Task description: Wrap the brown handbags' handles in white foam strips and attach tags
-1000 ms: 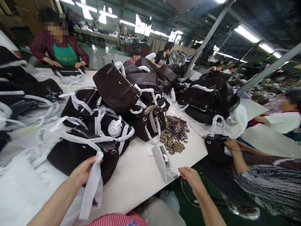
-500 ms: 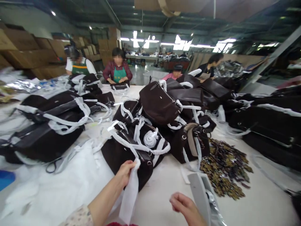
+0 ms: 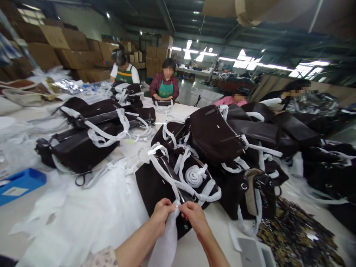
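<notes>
A dark brown bag [image 3: 150,187] lies in front of me, its handles wrapped in white strip. My left hand [image 3: 164,213] pinches the white wrapping strip [image 3: 167,241] at the lower end of a handle, and the strip's loose tail hangs down toward me. Close beside it, my right hand [image 3: 193,215] has thumb and finger pinched on the same strip, right at the handle. Behind the hands, a coiled white roll [image 3: 195,175] rests on the bags.
More dark bags [image 3: 214,129] are heaped behind and to the right. White sheets [image 3: 102,207] spread at left near a blue box [image 3: 22,185]. At lower right are a grey holder [image 3: 254,252] and a pile of metallic tags [image 3: 300,230]. Several people work across the table.
My right hand has come from the lower right to the strip beside my left hand and closed on it. The view has turned left, showing more of the blue box.
</notes>
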`<action>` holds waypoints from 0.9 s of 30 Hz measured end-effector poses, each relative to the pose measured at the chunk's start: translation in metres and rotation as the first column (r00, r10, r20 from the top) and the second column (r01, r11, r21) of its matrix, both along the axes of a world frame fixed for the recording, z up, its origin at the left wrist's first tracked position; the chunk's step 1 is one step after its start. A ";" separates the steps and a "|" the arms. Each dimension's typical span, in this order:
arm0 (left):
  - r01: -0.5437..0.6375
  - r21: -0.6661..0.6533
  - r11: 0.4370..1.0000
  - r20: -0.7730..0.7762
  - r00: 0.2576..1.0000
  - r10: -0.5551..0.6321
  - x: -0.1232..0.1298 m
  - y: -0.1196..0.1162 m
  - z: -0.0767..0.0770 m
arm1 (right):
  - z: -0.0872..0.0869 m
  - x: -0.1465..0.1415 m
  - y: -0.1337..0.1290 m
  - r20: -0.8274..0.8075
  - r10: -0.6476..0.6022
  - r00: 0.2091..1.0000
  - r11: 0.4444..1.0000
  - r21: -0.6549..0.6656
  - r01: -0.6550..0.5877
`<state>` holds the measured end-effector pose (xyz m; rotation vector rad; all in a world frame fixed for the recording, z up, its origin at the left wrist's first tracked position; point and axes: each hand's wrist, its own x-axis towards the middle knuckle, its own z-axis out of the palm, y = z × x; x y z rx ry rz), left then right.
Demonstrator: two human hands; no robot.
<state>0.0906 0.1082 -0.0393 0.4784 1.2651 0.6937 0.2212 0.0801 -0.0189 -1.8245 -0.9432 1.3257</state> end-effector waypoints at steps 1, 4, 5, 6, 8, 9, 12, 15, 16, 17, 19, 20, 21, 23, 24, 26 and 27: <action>-0.001 -0.001 1.000 0.001 1.000 0.001 0.000 0.000 0.000 | -0.002 0.000 0.001 0.035 -0.005 0.999 1.000 -0.012 0.005; -0.005 0.010 1.000 -0.018 1.000 0.005 0.001 -0.003 0.000 | -0.005 0.001 0.003 0.113 0.005 0.994 0.999 -0.045 0.000; -0.008 0.020 1.000 -0.024 1.000 0.009 0.002 -0.004 0.000 | -0.006 0.001 0.003 0.128 0.012 0.992 0.998 -0.056 -0.005; -0.015 0.033 0.999 -0.023 1.000 0.015 0.002 -0.005 0.000 | -0.006 0.001 0.003 0.138 0.018 0.990 0.998 -0.067 -0.009; -0.032 0.061 0.998 -0.012 0.999 0.033 0.003 -0.007 0.001 | -0.006 0.001 0.004 0.149 0.024 0.989 0.997 -0.079 -0.012; -0.040 0.079 0.996 -0.011 0.999 0.041 0.004 -0.008 0.002 | -0.006 0.001 0.004 0.149 0.024 0.989 0.997 -0.080 -0.012; -0.046 0.114 0.992 -0.075 0.996 0.055 0.005 -0.007 0.006 | -0.004 0.003 0.002 0.117 0.021 0.993 0.998 -0.060 -0.014; 0.001 0.058 0.998 -0.111 0.994 0.005 0.004 -0.003 0.012 | 0.001 0.009 -0.004 0.010 0.054 0.999 0.998 -0.033 -0.053; 0.025 0.023 0.999 -0.110 0.994 -0.022 0.003 -0.001 0.014 | 0.003 0.012 -0.007 -0.042 0.077 0.996 0.997 -0.022 -0.078; 0.047 -0.008 0.999 -0.108 0.993 -0.047 0.002 0.001 0.015 | 0.004 0.013 -0.010 -0.102 0.100 0.990 0.995 -0.004 -0.101; 0.075 -0.051 0.996 -0.115 0.990 -0.080 0.000 0.005 0.018 | 0.003 0.015 -0.015 -0.184 0.101 0.978 0.994 0.050 -0.094; 0.081 -0.061 0.995 -0.122 0.989 -0.088 -0.001 0.007 0.019 | 0.002 0.013 -0.017 -0.200 0.079 0.977 0.995 0.078 -0.064; 0.082 -0.064 0.995 -0.130 0.987 -0.090 -0.001 0.008 0.020 | -0.001 0.010 -0.018 -0.201 0.046 0.978 0.994 0.103 -0.026; 0.070 -0.056 0.996 -0.153 0.985 -0.078 0.001 0.008 0.022 | -0.007 0.002 -0.019 -0.166 -0.023 0.986 0.989 0.137 0.047; 0.056 -0.046 0.997 -0.168 0.984 -0.063 0.002 0.007 0.023 | -0.010 -0.002 -0.019 -0.142 -0.050 0.989 0.985 0.154 0.072; 0.020 -0.017 1.000 -0.200 0.980 -0.023 0.006 0.005 0.025 | -0.014 -0.010 -0.019 -0.090 -0.092 0.992 0.975 0.192 0.108; 0.000 0.003 1.000 -0.216 0.976 0.000 0.007 0.003 0.026 | -0.016 -0.013 -0.020 -0.053 -0.114 0.992 0.969 0.212 0.123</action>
